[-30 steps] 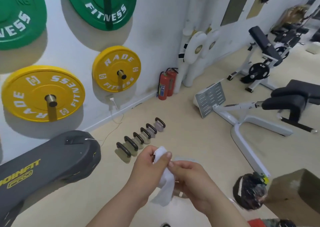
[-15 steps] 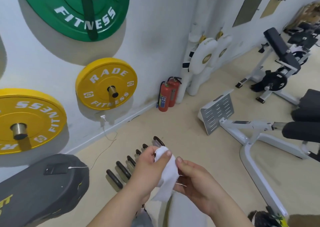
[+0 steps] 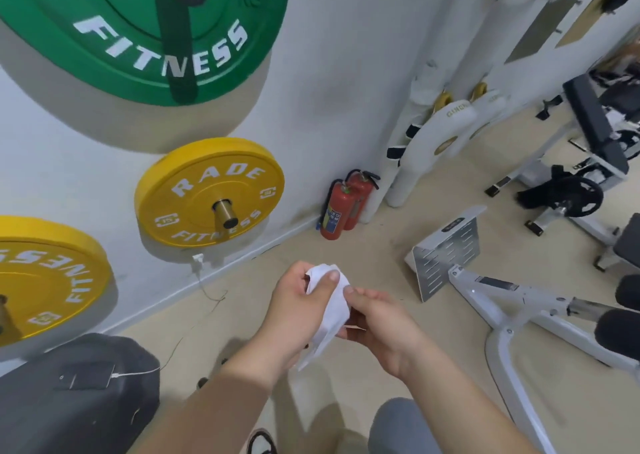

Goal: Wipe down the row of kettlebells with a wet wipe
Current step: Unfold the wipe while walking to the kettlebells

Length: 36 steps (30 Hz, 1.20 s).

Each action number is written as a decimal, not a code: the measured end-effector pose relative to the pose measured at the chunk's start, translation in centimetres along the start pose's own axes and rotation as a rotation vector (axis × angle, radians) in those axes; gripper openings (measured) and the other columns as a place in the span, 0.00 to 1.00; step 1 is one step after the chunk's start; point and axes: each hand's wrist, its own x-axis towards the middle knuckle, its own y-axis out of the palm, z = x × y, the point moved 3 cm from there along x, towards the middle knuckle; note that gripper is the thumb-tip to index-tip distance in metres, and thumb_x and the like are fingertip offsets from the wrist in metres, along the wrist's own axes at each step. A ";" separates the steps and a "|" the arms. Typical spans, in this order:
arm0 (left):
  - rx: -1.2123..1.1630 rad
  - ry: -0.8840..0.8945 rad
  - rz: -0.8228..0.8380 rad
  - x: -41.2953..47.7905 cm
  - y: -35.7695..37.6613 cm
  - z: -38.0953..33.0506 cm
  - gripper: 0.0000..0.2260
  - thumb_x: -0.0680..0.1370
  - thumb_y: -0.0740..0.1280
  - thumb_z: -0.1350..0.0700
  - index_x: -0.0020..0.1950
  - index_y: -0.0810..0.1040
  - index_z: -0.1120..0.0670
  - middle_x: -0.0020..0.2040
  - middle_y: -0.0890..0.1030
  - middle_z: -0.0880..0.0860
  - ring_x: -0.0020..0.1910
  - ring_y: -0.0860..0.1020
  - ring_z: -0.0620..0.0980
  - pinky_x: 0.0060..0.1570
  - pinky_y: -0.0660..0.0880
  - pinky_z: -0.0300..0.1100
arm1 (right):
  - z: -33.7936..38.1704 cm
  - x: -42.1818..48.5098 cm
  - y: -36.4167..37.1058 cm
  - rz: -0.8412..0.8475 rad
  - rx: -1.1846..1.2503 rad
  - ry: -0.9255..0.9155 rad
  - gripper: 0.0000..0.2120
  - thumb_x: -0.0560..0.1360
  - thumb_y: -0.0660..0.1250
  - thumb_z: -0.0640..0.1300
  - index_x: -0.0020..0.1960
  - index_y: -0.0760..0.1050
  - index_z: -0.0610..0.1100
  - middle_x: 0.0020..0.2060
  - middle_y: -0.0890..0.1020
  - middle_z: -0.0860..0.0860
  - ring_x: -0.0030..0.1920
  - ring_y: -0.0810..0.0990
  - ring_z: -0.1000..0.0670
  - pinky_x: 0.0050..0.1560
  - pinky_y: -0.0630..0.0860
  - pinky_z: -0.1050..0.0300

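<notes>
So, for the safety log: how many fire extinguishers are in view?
2. The front extinguisher stands on the floor by the wall; the rear extinguisher right behind it, partly hidden. Others may be hidden.

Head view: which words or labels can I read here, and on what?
"FITNESS": green plate
"RADE" and "FITNESS": small yellow plate
"FITNESS", upside down: left yellow plate
Too blurred or small to read: gold lettering on white plate, extinguisher label.

Bare floor (image 3: 377, 259) ahead open; dark machine housing (image 3: 79, 394) blocks left, white bench frame (image 3: 498, 301) right, fire extinguishers (image 3: 337, 208) at wall (image 3: 311, 90).
</notes>
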 end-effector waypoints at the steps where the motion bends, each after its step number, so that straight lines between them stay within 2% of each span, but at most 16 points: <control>1: -0.016 -0.007 -0.033 1.1 -0.3 0.0 0.08 0.79 0.70 0.47 0.49 0.76 0.50 0.38 0.81 0.47 0.36 0.80 0.44 0.34 0.74 0.37 | 0.5 1.3 0.2 0.002 -0.019 0.006 0.10 0.83 0.66 0.43 0.49 0.82 0.39 0.47 0.86 0.37 0.47 0.82 0.41 0.53 0.81 0.47; 4: -0.053 -0.035 -0.142 4.3 -1.2 0.8 0.08 0.78 0.70 0.47 0.48 0.76 0.50 0.40 0.81 0.49 0.39 0.81 0.49 0.36 0.76 0.41 | 1.6 5.4 0.6 -0.001 -0.034 0.040 0.14 0.84 0.64 0.40 0.41 0.81 0.42 0.42 0.83 0.38 0.44 0.76 0.39 0.51 0.73 0.42; 6: -0.046 -0.045 -0.221 6.6 -1.9 2.0 0.12 0.79 0.70 0.47 0.47 0.73 0.54 0.37 0.75 0.49 0.36 0.75 0.50 0.35 0.71 0.41 | 1.8 8.5 0.5 -0.014 -0.033 0.059 0.18 0.85 0.60 0.38 0.38 0.78 0.43 0.36 0.79 0.41 0.38 0.75 0.42 0.48 0.72 0.44; 9: 0.018 -0.043 -0.333 10.4 -2.5 4.7 0.18 0.79 0.69 0.47 0.45 0.68 0.60 0.37 0.66 0.49 0.34 0.66 0.45 0.34 0.65 0.39 | 1.5 14.0 0.1 0.034 -0.082 0.080 0.11 0.86 0.60 0.41 0.49 0.78 0.41 0.34 0.77 0.46 0.31 0.74 0.48 0.43 0.76 0.49; 11: 0.048 -0.040 -0.383 13.5 -1.8 7.4 0.20 0.79 0.69 0.47 0.43 0.67 0.61 0.35 0.64 0.49 0.31 0.65 0.45 0.33 0.64 0.40 | 0.1 18.4 -0.5 0.121 -0.149 0.079 0.08 0.85 0.64 0.43 0.55 0.79 0.39 0.37 0.80 0.45 0.33 0.76 0.49 0.39 0.77 0.53; 13: 0.081 -0.060 -0.398 16.9 0.1 10.9 0.18 0.79 0.68 0.46 0.46 0.72 0.62 0.37 0.71 0.50 0.34 0.70 0.47 0.35 0.68 0.42 | -2.2 23.4 -1.5 0.218 -0.240 0.054 0.09 0.82 0.69 0.42 0.57 0.81 0.36 0.40 0.82 0.45 0.36 0.78 0.49 0.40 0.77 0.54; 15: 0.013 -0.095 -0.409 20.3 2.6 15.6 0.13 0.80 0.67 0.48 0.49 0.75 0.58 0.41 0.78 0.51 0.36 0.76 0.46 0.34 0.74 0.36 | -5.7 28.5 -2.8 0.350 -0.307 0.074 0.09 0.82 0.70 0.42 0.57 0.83 0.36 0.42 0.83 0.43 0.42 0.78 0.47 0.43 0.78 0.54; 17: -0.003 -0.137 -0.420 23.6 5.2 20.8 0.11 0.80 0.67 0.48 0.50 0.75 0.55 0.42 0.79 0.50 0.36 0.77 0.44 0.29 0.70 0.28 | -9.8 33.1 -5.0 0.412 -0.322 0.110 0.10 0.82 0.69 0.42 0.56 0.85 0.36 0.44 0.85 0.43 0.42 0.80 0.46 0.45 0.80 0.54; 18: 0.016 -0.149 -0.430 25.2 6.3 23.8 0.11 0.80 0.67 0.46 0.50 0.75 0.54 0.43 0.80 0.50 0.37 0.78 0.44 0.30 0.70 0.29 | -12.0 35.3 -6.2 0.433 -0.331 0.113 0.11 0.83 0.68 0.42 0.57 0.85 0.36 0.44 0.86 0.43 0.42 0.83 0.47 0.47 0.81 0.53; 20: 0.026 -0.149 -0.439 28.2 8.2 29.7 0.11 0.79 0.67 0.44 0.49 0.75 0.52 0.43 0.81 0.51 0.40 0.80 0.46 0.36 0.72 0.36 | -16.6 39.6 -8.4 0.455 -0.349 0.094 0.13 0.83 0.68 0.44 0.57 0.84 0.35 0.45 0.88 0.42 0.44 0.85 0.47 0.52 0.82 0.48; 22: 0.024 -0.132 -0.431 30.8 9.9 35.1 0.11 0.79 0.68 0.45 0.47 0.75 0.53 0.42 0.81 0.52 0.39 0.79 0.46 0.38 0.73 0.40 | -21.0 43.1 -10.3 0.433 -0.384 0.054 0.15 0.83 0.68 0.46 0.53 0.84 0.33 0.46 0.87 0.38 0.44 0.84 0.42 0.50 0.78 0.46; 24: 0.017 -0.108 -0.431 32.6 11.0 39.7 0.12 0.78 0.69 0.46 0.45 0.74 0.54 0.42 0.80 0.54 0.37 0.78 0.45 0.37 0.73 0.39 | -24.9 46.1 -11.4 0.377 -0.395 -0.001 0.15 0.82 0.69 0.46 0.49 0.84 0.33 0.47 0.86 0.33 0.44 0.83 0.41 0.49 0.78 0.47; 26: 0.018 -0.069 -0.442 34.1 11.4 43.3 0.12 0.78 0.69 0.47 0.43 0.74 0.54 0.41 0.81 0.52 0.36 0.78 0.45 0.38 0.74 0.39 | -28.0 48.3 -11.9 0.365 -0.351 -0.040 0.14 0.82 0.69 0.45 0.52 0.84 0.33 0.49 0.86 0.34 0.45 0.85 0.43 0.50 0.81 0.53; 30: -0.037 0.022 -0.466 35.7 11.3 47.2 0.11 0.79 0.68 0.46 0.43 0.75 0.51 0.37 0.81 0.49 0.31 0.77 0.42 0.31 0.72 0.36 | -31.7 51.0 -11.8 0.529 -0.152 0.010 0.15 0.86 0.62 0.42 0.63 0.80 0.32 0.57 0.86 0.38 0.59 0.86 0.40 0.60 0.81 0.49; 33: -0.080 0.070 -0.446 35.5 10.9 48.6 0.10 0.80 0.66 0.44 0.47 0.76 0.49 0.43 0.82 0.49 0.38 0.81 0.46 0.35 0.73 0.39 | -33.2 51.4 -12.2 0.614 0.009 0.055 0.17 0.86 0.61 0.42 0.69 0.76 0.32 0.65 0.81 0.35 0.68 0.80 0.36 0.71 0.75 0.41; 36: -0.084 0.043 -0.430 34.4 11.1 49.5 0.12 0.80 0.64 0.41 0.53 0.76 0.48 0.50 0.82 0.51 0.47 0.83 0.51 0.42 0.78 0.45 | -34.2 50.2 -12.5 0.621 -0.022 0.020 0.18 0.86 0.60 0.42 0.70 0.76 0.32 0.65 0.81 0.34 0.68 0.80 0.35 0.71 0.74 0.40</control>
